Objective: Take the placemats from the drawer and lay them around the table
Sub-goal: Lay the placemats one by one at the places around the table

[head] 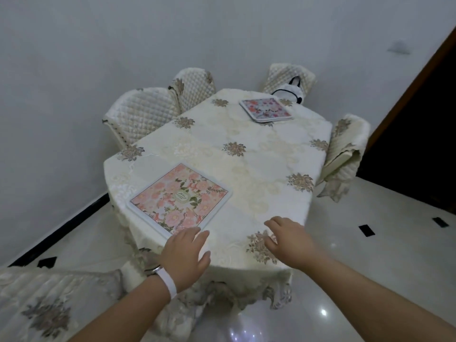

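A pink floral placemat (180, 197) with a white border lies flat on the near left part of the table (251, 159), which wears a cream embroidered cloth. At the far end lies a small stack of bluish floral placemats (266, 110). My left hand (186, 255), with a white wristband, hovers palm down just below the pink placemat's near corner, fingers relaxed and holding nothing. My right hand (288, 239) hangs palm down over the near right edge of the table, fingers loosely bent, also holding nothing.
Quilted cream chairs stand round the table: two at the far left (140, 117), one at the far end (288, 80), one on the right (345, 154), one at the near left (49, 299). A white and black bag (290, 91) sits behind the far placemats. Glossy tiled floor (370, 243) surrounds the table.
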`<state>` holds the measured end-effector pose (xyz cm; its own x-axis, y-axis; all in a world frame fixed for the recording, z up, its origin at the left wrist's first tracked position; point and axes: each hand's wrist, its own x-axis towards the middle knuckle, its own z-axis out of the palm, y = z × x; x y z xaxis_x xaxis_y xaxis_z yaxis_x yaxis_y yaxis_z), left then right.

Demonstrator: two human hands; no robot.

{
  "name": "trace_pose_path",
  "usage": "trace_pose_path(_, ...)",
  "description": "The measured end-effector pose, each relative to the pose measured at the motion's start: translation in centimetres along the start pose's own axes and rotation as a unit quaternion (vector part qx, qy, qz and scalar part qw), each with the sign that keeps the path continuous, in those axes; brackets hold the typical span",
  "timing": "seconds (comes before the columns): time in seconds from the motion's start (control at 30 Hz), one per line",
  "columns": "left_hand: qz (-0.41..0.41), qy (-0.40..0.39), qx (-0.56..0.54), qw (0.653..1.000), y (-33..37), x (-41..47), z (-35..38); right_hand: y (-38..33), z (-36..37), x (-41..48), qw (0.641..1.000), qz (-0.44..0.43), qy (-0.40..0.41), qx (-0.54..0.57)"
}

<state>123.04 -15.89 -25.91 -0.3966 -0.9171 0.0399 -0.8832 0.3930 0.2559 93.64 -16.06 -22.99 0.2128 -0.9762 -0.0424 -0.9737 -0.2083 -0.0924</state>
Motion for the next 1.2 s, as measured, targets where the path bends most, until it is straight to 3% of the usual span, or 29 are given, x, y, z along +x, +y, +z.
trace_pose_path(0.33,0.075,-0.005,0.030,0.997,12.1,6.2,0.3,10.8,-3.0,-6.9,0.998,0.064,0.002,0.010)
trace_pose_path(0.6,0.145,-0.026,0.035,0.989,29.3,12.8,4.2,24.8,-5.6,-13.9,0.995,0.097,0.001,0.020)
trace_pose_path(0.8,0.226,0.000,0.034,0.974,41.3,17.9,6.1,35.2,-6.4,-18.4,0.991,0.130,0.004,0.014)
trace_pose_path(1.2,0.272,0.001,0.047,0.961,52.0,26.7,9.8,48.5,-7.7,-22.4,0.975,0.222,0.015,0.030)
